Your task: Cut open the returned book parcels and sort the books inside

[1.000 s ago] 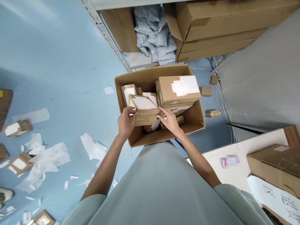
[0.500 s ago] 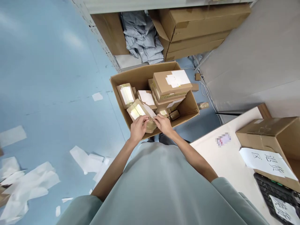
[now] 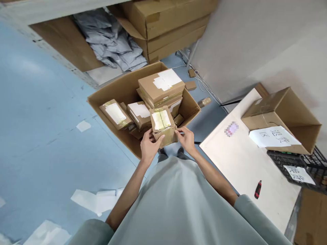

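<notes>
Both hands hold one small taped cardboard parcel (image 3: 162, 125) with a white label on top, lifted above the near edge of a big open carton (image 3: 112, 93). My left hand (image 3: 149, 147) grips its left lower side, fingers wrapped round it. My right hand (image 3: 187, 138) pinches its right edge. Inside the carton lie several more labelled parcels, with a larger flat one (image 3: 160, 84) stacked on top at the right.
The carton stands on a blue floor (image 3: 38, 112) strewn with white paper scraps (image 3: 95, 200). Shelving behind holds grey mailer bags (image 3: 112, 44) and brown boxes (image 3: 168, 20). At right a white table (image 3: 242, 160) carries an open box (image 3: 283, 119), a black crate (image 3: 301, 166) and a red-handled tool (image 3: 258, 189).
The parcel has come up out of the carton toward my body, turned label-up, with both hands still on it. The view has swung right, showing more of the table.
</notes>
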The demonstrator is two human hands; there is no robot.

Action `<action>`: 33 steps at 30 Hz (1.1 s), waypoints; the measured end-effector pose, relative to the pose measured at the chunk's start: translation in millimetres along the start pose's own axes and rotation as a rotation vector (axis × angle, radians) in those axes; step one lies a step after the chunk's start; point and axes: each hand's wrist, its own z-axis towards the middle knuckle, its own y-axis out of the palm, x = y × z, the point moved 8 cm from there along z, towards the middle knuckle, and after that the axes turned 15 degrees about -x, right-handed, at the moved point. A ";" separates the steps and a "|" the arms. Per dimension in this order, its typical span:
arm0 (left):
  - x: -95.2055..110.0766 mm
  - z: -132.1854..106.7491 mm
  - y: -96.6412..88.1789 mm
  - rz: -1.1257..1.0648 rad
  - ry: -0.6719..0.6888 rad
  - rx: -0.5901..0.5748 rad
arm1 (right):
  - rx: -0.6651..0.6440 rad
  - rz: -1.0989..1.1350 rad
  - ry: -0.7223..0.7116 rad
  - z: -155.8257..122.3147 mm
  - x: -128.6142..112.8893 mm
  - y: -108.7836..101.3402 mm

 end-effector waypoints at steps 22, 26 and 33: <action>112.4 -69.9 417.5 0.359 0.373 -0.937 | 0.678 0.018 0.408 -325.7 227.7 -200.5; 91.8 -96.5 505.6 0.554 0.316 -1.159 | 0.655 0.087 0.643 -381.0 300.9 -196.4; 64.8 -100.4 536.3 0.689 0.168 -1.260 | 0.782 0.060 0.729 -420.1 327.0 -223.3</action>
